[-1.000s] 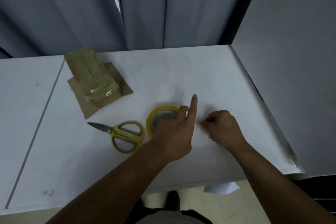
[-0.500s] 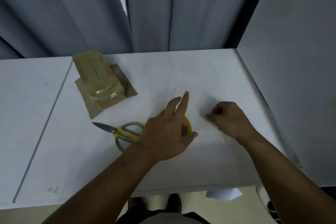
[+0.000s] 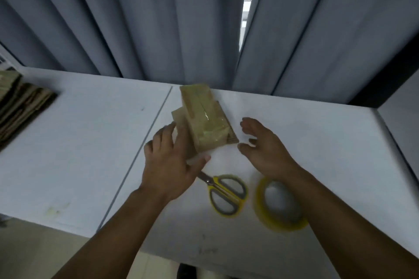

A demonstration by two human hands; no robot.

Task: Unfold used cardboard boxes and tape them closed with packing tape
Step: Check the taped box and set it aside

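Here, in the head view, the only one there is, a small cardboard box (image 3: 205,120) sits just above the centre of the frame on the white table (image 3: 79,142), tilted so that its long side runs toward the upper left. Glossy tape covers its top and near end, so it seems to be already taped closed. It rests on a flat cardboard piece (image 3: 178,118) that pokes out on its left side. The left hand (image 3: 170,158) lies at the box's lower left with fingers spread and fairly straight. The fingers reach over the flat piece and the thumb points toward the box's near corner, but I cannot tell whether the palm presses down or only hovers. The right hand (image 3: 265,149) is just right of the box, fingers spread and relaxed, holding nothing and not touching the box. Below the hands, in the lower middle of the frame, lie yellow-handled scissors (image 3: 224,195). The yellow tape roll (image 3: 278,206) lies flat just to their right, partly under the right forearm; neither is held. At the far left edge a stack of flattened cardboard (image 3: 20,106) waits. By my reading one box is finished and the hands are closing in to take it, while the flat piece under it and the stack on the left remain to be unfolded and taped, so most of the work lies ahead.
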